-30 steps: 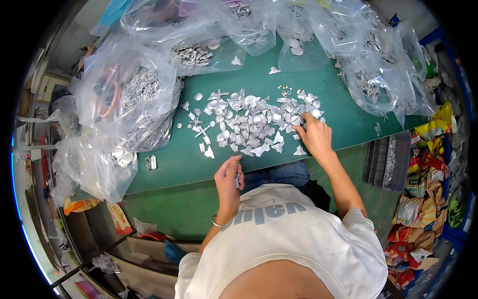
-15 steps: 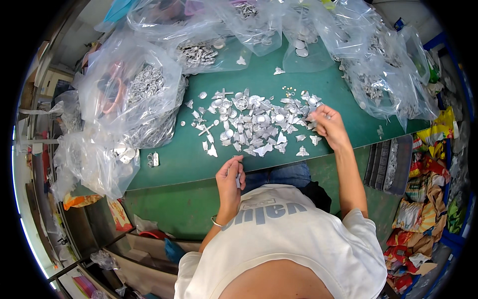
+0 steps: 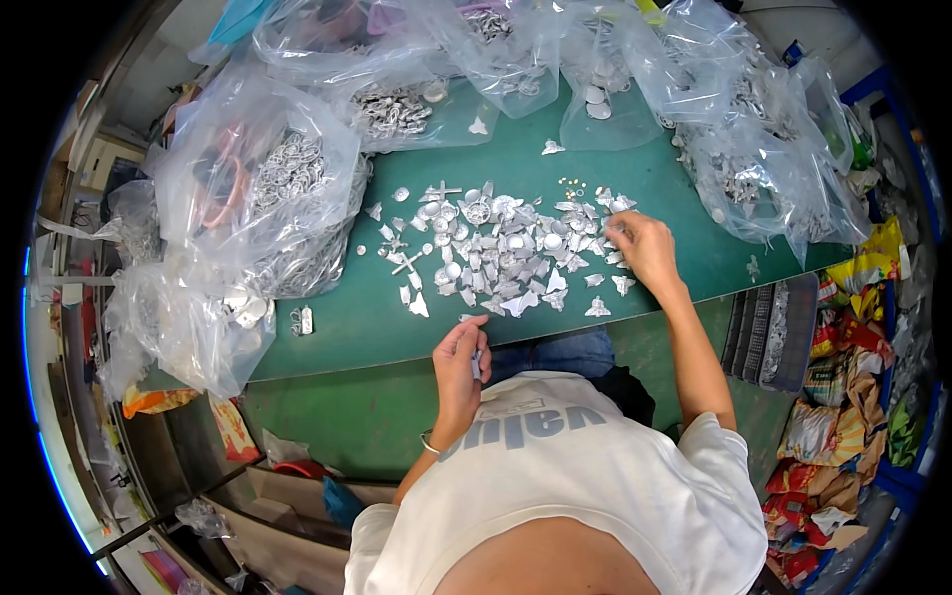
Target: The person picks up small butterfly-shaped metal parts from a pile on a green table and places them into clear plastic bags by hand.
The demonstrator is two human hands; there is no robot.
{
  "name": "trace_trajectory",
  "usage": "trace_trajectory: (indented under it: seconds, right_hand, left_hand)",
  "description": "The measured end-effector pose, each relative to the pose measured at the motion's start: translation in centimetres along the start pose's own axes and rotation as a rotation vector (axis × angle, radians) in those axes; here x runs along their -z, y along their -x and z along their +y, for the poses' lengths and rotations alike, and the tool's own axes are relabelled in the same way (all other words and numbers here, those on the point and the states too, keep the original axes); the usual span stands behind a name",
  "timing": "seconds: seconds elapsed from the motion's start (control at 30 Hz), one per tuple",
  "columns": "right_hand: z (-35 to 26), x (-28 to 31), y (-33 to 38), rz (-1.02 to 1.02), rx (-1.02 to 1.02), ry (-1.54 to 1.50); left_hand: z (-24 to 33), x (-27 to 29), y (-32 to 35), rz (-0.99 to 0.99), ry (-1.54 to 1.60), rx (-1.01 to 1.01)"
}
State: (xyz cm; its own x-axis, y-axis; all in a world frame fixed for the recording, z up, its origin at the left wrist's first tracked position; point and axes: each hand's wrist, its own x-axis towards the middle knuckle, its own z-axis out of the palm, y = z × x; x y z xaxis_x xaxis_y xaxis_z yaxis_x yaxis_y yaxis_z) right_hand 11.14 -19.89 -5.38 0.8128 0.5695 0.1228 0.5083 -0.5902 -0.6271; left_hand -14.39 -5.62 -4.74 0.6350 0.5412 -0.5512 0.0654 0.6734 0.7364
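A loose pile of small silver metal pieces (image 3: 521, 243), some winged, some round, lies on the green tabletop (image 3: 327, 342). At its right edge my right hand (image 3: 645, 248) reaches down with curled fingers pressed among the pieces; the fingertips are partly hidden. My left hand (image 3: 459, 372) is closed near the table's front edge, palm turned inward. A grey metal piece (image 3: 477, 365) shows between its fingers and palm, though its exact kind is unclear. Two silver crosses (image 3: 406, 264) lie on the pile's left side.
Clear plastic bags of silver parts (image 3: 297, 198) line the left side, with more bags (image 3: 764, 169) at the right and back. Tiny gold bits (image 3: 572, 186) lie behind the pile. A dark crate (image 3: 790, 332) stands below the table's right edge, beside colourful packages (image 3: 813, 426).
My right hand has moved slightly left and down into the pile's edge, its fingers reaching among the pieces. My left hand stays closed in nearly the same place.
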Motion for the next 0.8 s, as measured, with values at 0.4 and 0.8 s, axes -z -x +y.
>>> trace_trajectory:
  seconds: [0.4,0.8]
  right_hand:
    - [-0.4,2.6,0.0,0.083,0.045,0.228]
    - [3.1,3.2,-1.8,-0.235,-0.331,-1.617]
  left_hand:
    - [0.0,-0.5,-0.1,-0.013,-0.029,0.014]
    - [0.1,-0.5,-0.1,-0.011,-0.013,-0.001]
